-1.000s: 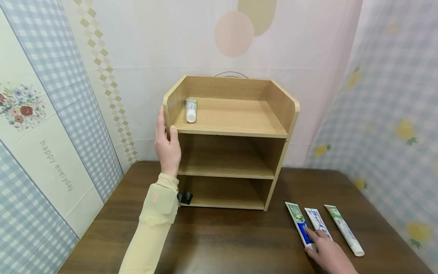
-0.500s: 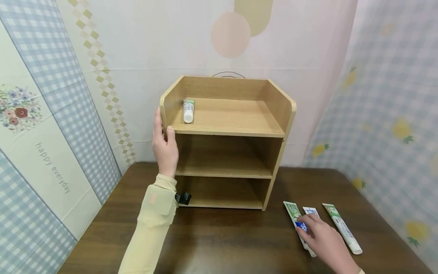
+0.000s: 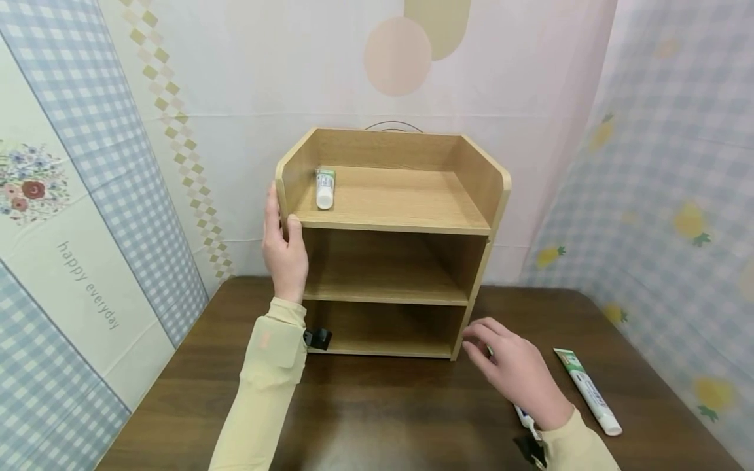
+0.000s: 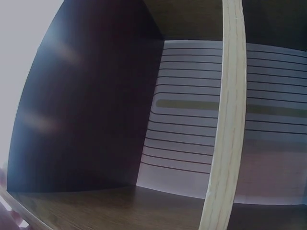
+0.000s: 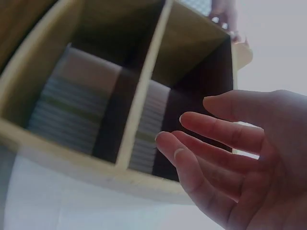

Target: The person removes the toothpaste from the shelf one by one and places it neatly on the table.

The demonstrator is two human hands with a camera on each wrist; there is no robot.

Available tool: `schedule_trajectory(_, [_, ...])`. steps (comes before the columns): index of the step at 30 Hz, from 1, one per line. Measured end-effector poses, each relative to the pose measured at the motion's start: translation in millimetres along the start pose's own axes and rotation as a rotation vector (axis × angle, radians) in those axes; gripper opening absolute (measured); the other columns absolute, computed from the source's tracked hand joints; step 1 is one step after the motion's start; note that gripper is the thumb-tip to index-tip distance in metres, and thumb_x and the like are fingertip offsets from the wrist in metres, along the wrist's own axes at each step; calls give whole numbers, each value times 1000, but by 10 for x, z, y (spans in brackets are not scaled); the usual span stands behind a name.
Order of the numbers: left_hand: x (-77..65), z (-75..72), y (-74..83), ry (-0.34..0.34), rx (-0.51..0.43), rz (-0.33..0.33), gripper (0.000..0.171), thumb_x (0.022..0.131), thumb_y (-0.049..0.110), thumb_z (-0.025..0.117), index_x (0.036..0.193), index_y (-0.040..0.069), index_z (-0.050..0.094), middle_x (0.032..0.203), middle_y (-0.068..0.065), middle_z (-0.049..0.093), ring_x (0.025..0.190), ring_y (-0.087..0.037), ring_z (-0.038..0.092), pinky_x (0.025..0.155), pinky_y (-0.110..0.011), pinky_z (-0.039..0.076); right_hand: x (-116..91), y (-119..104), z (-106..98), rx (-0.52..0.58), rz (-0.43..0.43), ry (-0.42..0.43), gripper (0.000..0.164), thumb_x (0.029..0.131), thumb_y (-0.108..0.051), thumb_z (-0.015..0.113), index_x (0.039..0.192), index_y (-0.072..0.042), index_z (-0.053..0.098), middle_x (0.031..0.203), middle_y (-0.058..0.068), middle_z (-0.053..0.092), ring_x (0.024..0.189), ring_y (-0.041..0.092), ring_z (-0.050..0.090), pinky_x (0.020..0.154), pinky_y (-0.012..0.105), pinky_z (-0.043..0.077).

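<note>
A three-level wooden shelf stands on the table. My left hand holds the shelf's left side panel near its top, thumb at the front edge and fingers along the outside. One toothpaste tube lies on the top level at the left, white cap forward. My right hand hovers near the shelf's lower right corner; the right wrist view shows its fingers loosely bent around nothing. Beneath that hand, a blue and white toothpaste tube is mostly covered. Farther right lies a green and white toothpaste tube.
The dark wooden table extends in front of the shelf. Behind it hangs a patterned curtain, with checked cloth at the right. A black wrist camera sits by the left sleeve.
My right hand has left the toothpaste tubes and moved up and left toward the shelf, with nothing in it. My left hand stays on the side panel.
</note>
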State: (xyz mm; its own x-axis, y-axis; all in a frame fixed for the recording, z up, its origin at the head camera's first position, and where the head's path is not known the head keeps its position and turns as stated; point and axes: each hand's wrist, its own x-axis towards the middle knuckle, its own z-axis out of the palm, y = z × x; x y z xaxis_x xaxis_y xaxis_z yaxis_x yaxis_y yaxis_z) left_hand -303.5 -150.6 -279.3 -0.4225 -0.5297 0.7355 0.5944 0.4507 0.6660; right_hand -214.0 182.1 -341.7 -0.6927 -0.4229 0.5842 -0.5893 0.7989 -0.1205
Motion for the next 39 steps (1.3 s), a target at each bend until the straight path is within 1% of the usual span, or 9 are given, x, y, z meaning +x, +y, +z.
schedule_trajectory(5, [-11, -13, -3, 0, 4, 18, 52, 90, 13, 42, 137, 34, 34, 139, 11, 40, 122, -8, 43, 99, -35, 38, 253, -86, 9, 22, -4, -30, 29, 81, -22, 64, 109, -19, 58, 90, -11, 59, 63, -3, 50, 56, 19, 42])
schedule_trajectory(9, [-12, -12, -3, 2, 14, 6, 52, 90, 13, 42, 136, 36, 35, 138, 11, 41, 120, -9, 45, 97, -35, 39, 396, -149, 9, 49, -33, -30, 35, 82, -24, 62, 116, -19, 54, 99, -8, 60, 68, -2, 54, 59, 21, 44])
schedule_trajectory(14, [-18, -9, 28, 5, 23, -23, 52, 89, 10, 43, 136, 30, 37, 139, 6, 41, 120, -13, 45, 98, -37, 38, 518, -215, -7, 90, -60, -8, 36, 83, -25, 61, 118, -21, 53, 103, -8, 59, 74, 3, 56, 64, 24, 45])
schedule_trajectory(19, [-56, -50, 241, -1, 9, -30, 50, 88, 4, 43, 137, 17, 38, 140, -4, 41, 122, -19, 44, 99, -41, 37, 651, -294, -28, 127, -90, 27, 45, 83, -23, 61, 126, -24, 47, 113, -7, 54, 94, 9, 57, 71, 28, 48])
schedule_trajectory(21, [-63, -63, 308, -3, -1, -29, 50, 88, 5, 42, 137, 16, 38, 140, -4, 41, 123, -19, 44, 99, -40, 37, 730, -344, -40, 146, -112, 49, 50, 82, -22, 61, 129, -24, 44, 113, -6, 53, 99, 10, 56, 71, 28, 48])
schedule_trajectory(22, [-68, -69, 334, -5, 1, -31, 50, 89, 5, 42, 137, 16, 38, 140, -4, 41, 122, -19, 44, 99, -40, 37, 774, -368, -46, 148, -129, 65, 51, 82, -21, 61, 130, -24, 43, 114, -5, 53, 96, 10, 55, 72, 29, 47])
schedule_trajectory(31, [-79, -98, 366, -15, -2, -53, 51, 89, 4, 42, 137, 19, 37, 139, -3, 42, 119, -18, 47, 98, -38, 38, 1231, -556, -227, 165, -259, 204, 45, 81, -20, 62, 124, -14, 50, 121, 7, 51, 111, 23, 48, 85, 42, 37])
schedule_trajectory(35, [-85, -99, 395, -8, -16, -67, 51, 89, 5, 42, 137, 19, 37, 140, -1, 41, 123, -14, 43, 100, -37, 36, 1406, -623, -284, 190, -298, 207, 44, 80, -21, 64, 122, -14, 52, 121, 8, 51, 111, 23, 47, 91, 45, 36])
schedule_trajectory(39, [-86, -89, 419, -5, -7, -61, 51, 89, 5, 42, 137, 19, 38, 140, -1, 41, 123, -13, 43, 100, -37, 36, 1559, -667, -242, 193, -319, 189, 43, 80, -22, 64, 121, -16, 54, 122, 9, 50, 111, 23, 47, 91, 48, 35])
